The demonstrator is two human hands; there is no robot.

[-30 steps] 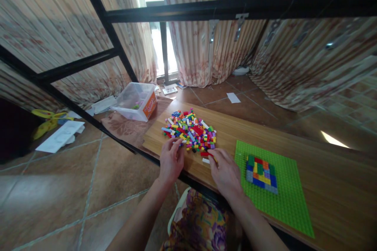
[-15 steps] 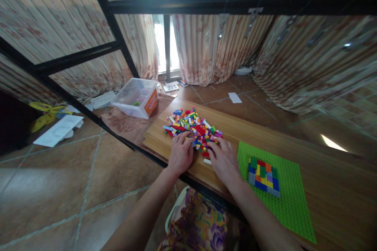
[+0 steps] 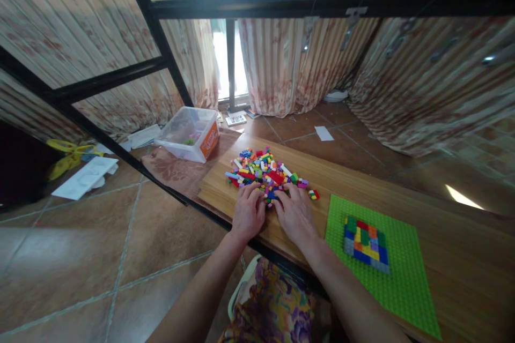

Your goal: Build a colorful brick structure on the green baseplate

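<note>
Your right hand (image 3: 295, 211) moves inward from where it was a second ago, closing on your left hand (image 3: 249, 211) along the near edge of a loose heap of toy bricks (image 3: 261, 169). Your left hand, which was at the heap's near left corner, now reaches farther into the pile. Bent, slightly parted fingers on both hands touch the bricks; whether either pinches a single piece, you cannot tell from this view. Blue bricks (image 3: 272, 195) show in the narrow gap between your hands. A small cluster of bricks (image 3: 314, 194), red, white and green among them, now shows just right of the heap, clear of your right hand. All lie on a wooden table (image 3: 462, 262). To your right, the multicolored brick build (image 3: 366, 244) remains on its green baseplate (image 3: 406, 289), unchanged. Beyond the table's left end, the clear plastic bin (image 3: 171, 136) keeps its place.
</note>
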